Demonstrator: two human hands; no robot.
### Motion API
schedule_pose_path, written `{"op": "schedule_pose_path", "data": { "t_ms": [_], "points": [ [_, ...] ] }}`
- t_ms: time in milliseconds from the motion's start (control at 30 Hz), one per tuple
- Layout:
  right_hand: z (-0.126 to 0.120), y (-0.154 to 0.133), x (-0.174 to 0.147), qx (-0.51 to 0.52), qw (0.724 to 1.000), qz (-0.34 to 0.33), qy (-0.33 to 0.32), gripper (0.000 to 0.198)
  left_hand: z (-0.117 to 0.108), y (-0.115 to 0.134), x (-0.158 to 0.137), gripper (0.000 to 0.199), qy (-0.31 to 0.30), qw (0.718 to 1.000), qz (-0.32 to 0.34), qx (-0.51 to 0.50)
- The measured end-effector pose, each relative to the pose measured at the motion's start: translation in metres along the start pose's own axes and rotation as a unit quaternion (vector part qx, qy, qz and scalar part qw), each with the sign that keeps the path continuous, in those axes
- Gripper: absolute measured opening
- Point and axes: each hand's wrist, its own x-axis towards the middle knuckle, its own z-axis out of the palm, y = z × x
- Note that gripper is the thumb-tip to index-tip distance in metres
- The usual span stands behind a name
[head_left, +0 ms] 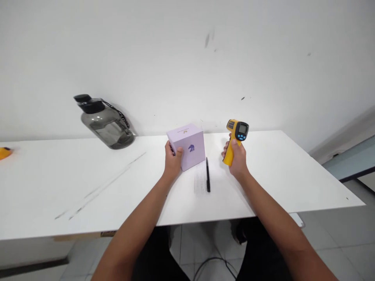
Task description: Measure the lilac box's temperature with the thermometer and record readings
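Purple box (193,152) gripped by left hand (172,162), presumably for steadiness. Right of box: yellow thermometer gun (234,135) held by handle (229,155) in right hand (239,159), screen (243,128) apparently kept readable.

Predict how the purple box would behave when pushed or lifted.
The box should feel stiff: its faces look flat, its edges crisp. Its squared shape makes rolling unlikely. Its smooth-looking sides might slip slightly in the left hand.
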Motion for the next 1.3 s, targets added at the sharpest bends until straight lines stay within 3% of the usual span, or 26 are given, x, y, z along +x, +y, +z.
{"op": "schedule_pose_path", "data": {
  "t_ms": [67, 267, 400, 667, 1300],
  "points": [
    [0.012, -0.004, -0.017, 0.04, 0.998, 0.022, -0.052, 0.047, -0.001, 0.001, 0.002, 0.086, 0.013, 1.0, -0.01, 0.003],
    [0.027, -0.007, -0.051, -0.014, 0.966, 0.063, -0.252, 0.04, -0.002, 0.001, 0.003, 0.078, 0.059, 0.997, -0.04, -0.016],
    [0.033, -0.001, -0.059, 0.015, 0.94, 0.079, -0.333, 0.043, -0.004, -0.003, 0.004, 0.076, 0.062, 0.997, -0.042, -0.016],
    [0.039, 0.015, -0.063, 0.051, 0.932, 0.135, -0.333, 0.037, -0.004, -0.005, 0.002, 0.077, 0.053, 0.998, -0.011, -0.017],
    [0.041, 0.019, -0.064, 0.054, 0.927, 0.126, -0.348, 0.045, -0.006, -0.01, 0.002, 0.082, 0.038, 0.999, 0.01, -0.03]
  ]
}}
